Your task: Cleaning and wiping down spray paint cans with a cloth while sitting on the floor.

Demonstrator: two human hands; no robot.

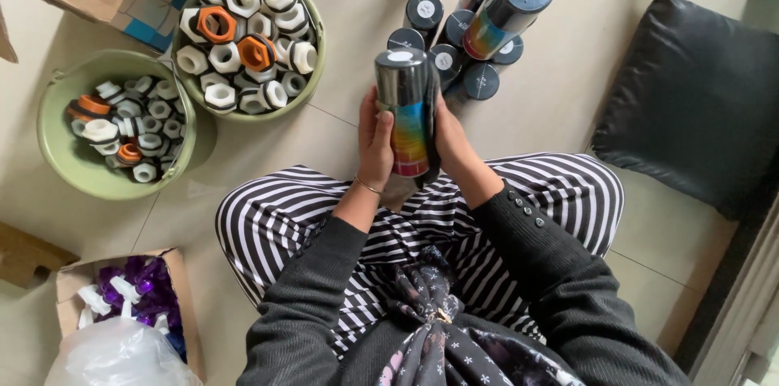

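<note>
We hold a tall cylindrical can [408, 110] upright between both palms, above our striped lap, and every place here is told from that can: our left hand [376, 145] presses flat against its left side with the fingers closed around the rainbow-coloured label, while our right hand [451, 141] wraps its right side, mostly hidden behind the can's dark sleeve, so the can sits squarely between the two hands with its shiny top sticking out above them. Just beyond the can stands a cluster of dark-capped cans [454, 41] on the tiled floor. To the can's left, well apart, a green bowl [315, 69] is heaped with white and orange plastic nuts, and farther left a second green bowl [61, 150] holds smaller ones. To the can's right lies a black cushion [698, 102]
</note>
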